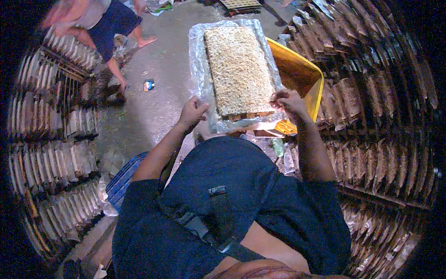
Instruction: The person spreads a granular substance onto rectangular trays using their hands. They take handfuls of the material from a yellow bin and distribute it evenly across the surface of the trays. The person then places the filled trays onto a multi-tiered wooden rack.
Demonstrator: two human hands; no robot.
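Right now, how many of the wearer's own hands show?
2: left hand beside the lower left of the clear plastic, right hand at the lower right corner of the pale slab.

Co-worker (114, 23) was upper left, near racked slabs (53, 162); small packet (148, 85) lay on floor (144, 109), blue ribbed item (123, 183) lower left.

**Block (241, 69) between left slabs (55, 162) and right slabs (360, 162)**

The block rests on a sheet (200, 51) between the left hand (193, 112) and right hand (291, 103), a tub (320, 88) partly behind it at right. A packet (148, 85) lies leftward on the floor (160, 56); beyond it, another person (114, 23).
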